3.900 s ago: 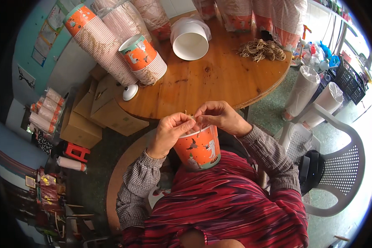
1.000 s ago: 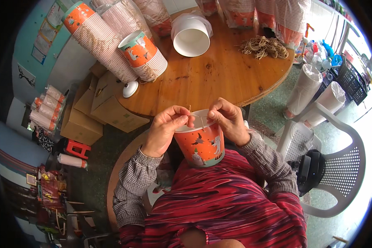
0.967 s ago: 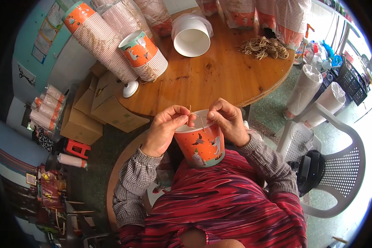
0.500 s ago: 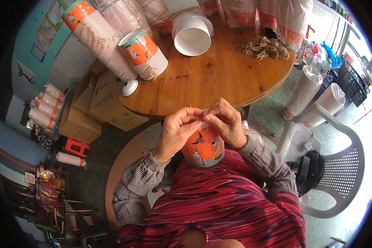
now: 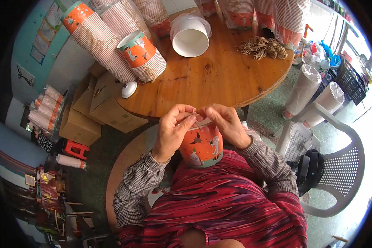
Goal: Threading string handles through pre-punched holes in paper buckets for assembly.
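Note:
An orange paper bucket (image 5: 201, 145) with printed figures and a teal band stands on my lap, against the red patterned cloth. My left hand (image 5: 173, 131) pinches a thin pale cord (image 5: 195, 112) at the bucket's rim. Close beside it, my right hand (image 5: 227, 124) has thumb and forefinger pressed together above the same rim; the cord seems to run into this pinch, but the fingers hide its end. A bundle of tan twine cords (image 5: 263, 48) lies on the wooden table.
Tall stacks of orange buckets (image 5: 99, 43) and a shorter stack (image 5: 142, 58) stand on the round table (image 5: 206, 84). Near them are a white tub (image 5: 190, 42) and a white knobbed lid (image 5: 129, 89). Cardboard boxes (image 5: 80, 120) sit left; a grey plastic chair (image 5: 341, 165) stands right.
My fingertips have drawn slightly apart, and more of the pale cord shows between them. The bucket remains on my lap.

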Demonstrator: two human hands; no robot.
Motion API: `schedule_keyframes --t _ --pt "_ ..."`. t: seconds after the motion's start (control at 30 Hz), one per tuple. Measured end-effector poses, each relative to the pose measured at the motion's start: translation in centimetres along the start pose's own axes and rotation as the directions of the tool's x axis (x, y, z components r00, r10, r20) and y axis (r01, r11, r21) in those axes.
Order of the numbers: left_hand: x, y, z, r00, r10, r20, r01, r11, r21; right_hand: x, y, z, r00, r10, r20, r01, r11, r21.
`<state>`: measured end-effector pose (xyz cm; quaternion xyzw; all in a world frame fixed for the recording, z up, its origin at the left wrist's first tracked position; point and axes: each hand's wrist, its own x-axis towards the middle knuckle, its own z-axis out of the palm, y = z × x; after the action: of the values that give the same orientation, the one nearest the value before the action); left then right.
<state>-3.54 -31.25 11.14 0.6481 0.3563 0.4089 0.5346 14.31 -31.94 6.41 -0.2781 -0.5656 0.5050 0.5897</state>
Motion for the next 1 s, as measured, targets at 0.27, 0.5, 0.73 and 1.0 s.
schedule_keyframes --t 0.27,0.5,0.73,1.0 --pt "-0.4 -0.4 0.0 0.997 0.055 -0.053 -0.054 0.998 0.025 -0.7 0.8 0.1 1.0 -0.003 -0.015 0.002 0.997 -0.081" --pt "-0.4 -0.8 -0.4 0.996 0.067 -0.061 -0.063 0.996 0.064 -1.2 -0.1 1.8 0.985 0.036 -0.171 -0.058 0.99 -0.129" --pt "-0.8 -0.8 -0.5 0.987 0.142 -0.073 -0.124 0.97 0.21 -0.9 0.8 1.6 0.973 -0.214 -0.091 0.155 0.89 -0.429" --pt "-0.8 -0.6 -1.0 0.983 0.184 0.003 -0.177 0.942 0.287 -0.8 0.2 1.3 0.991 -0.111 -0.07 0.09 0.962 -0.257"
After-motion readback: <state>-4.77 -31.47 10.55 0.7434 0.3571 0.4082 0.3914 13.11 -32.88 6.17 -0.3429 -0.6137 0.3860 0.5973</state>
